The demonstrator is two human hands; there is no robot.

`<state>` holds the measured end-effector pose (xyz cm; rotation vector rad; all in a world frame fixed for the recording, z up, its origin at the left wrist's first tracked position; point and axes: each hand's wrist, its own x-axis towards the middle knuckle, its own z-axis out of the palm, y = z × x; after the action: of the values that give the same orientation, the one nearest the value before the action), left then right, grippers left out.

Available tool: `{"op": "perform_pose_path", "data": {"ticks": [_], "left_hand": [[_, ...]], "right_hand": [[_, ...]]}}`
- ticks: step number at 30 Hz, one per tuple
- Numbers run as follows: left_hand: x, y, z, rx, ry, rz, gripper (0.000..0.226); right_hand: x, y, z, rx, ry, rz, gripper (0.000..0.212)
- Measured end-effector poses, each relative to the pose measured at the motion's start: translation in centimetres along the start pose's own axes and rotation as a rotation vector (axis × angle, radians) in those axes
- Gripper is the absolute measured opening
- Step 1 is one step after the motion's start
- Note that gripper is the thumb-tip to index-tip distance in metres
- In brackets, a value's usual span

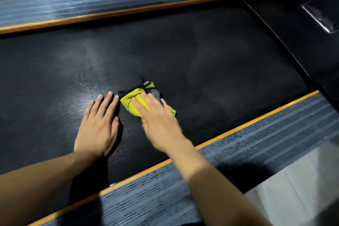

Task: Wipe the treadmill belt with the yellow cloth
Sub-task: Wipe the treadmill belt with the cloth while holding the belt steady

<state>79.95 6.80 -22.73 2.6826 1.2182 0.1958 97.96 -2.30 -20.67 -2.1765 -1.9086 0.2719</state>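
My right hand (157, 115) lies flat, fingers spread, pressing the yellow cloth (131, 102) onto the treadmill belt (201, 57). The cloth sits bunched under the palm at mid-belt, toward the near side. My left hand (99, 121) is empty, fingers extended and close together, flat on the belt just left of the cloth — a brace, not a grip.

Risks noted:
- The cloth is only pressed, not gripped. On this textured belt it could roll or slip out from under the palm, leaving bare skin to rub the surface.
- A dark and grey part with a small tag shows at the cloth's far edge; if it drags loose, contact becomes uneven.
- My weight rests on the left hand. Should the belt shift under load, I judge both hands could slide.
- Pale streaks remain left and far of the cloth — a short stroke would miss them.
- The orange-edged side rail (256, 134) is near; an overrun could strike it.
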Motion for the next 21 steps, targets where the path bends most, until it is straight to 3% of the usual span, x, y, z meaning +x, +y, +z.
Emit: {"op": "perform_pose_path", "data": {"ticks": [3, 6, 9, 13, 16, 19, 21], "left_hand": [[0.1, 0.3, -0.2, -0.001, 0.01, 0.011, 0.064], [0.0, 0.6, 0.0, -0.014, 0.027, -0.007, 0.063], [0.1, 0.6, 0.1, -0.024, 0.036, -0.016, 0.063], [0.1, 0.6, 0.1, -0.026, 0.032, -0.027, 0.063], [0.0, 0.4, 0.2, -0.038, 0.032, -0.017, 0.063], [-0.1, 0.4, 0.2, -0.038, 0.045, -0.013, 0.063], [0.0, 0.6, 0.2, -0.041, 0.045, -0.008, 0.062]], "right_hand": [[-2.2, 7.6, -2.6, -0.184, 0.071, 0.21, 0.07], [-4.6, 15.4, -5.7, -0.148, -0.022, 0.516, 0.067], [-4.8, 15.1, -6.1, -0.07, -0.063, 0.681, 0.07], [-5.5, 4.3, -3.2, -0.053, -0.036, 0.498, 0.083], [-6.2, -3.0, -1.4, 0.034, -0.188, 0.236, 0.084], [-5.9, -1.3, -1.8, 0.08, -0.197, 0.179, 0.079], [-6.0, 3.8, -2.5, 0.069, -0.115, 0.356, 0.067]]}}
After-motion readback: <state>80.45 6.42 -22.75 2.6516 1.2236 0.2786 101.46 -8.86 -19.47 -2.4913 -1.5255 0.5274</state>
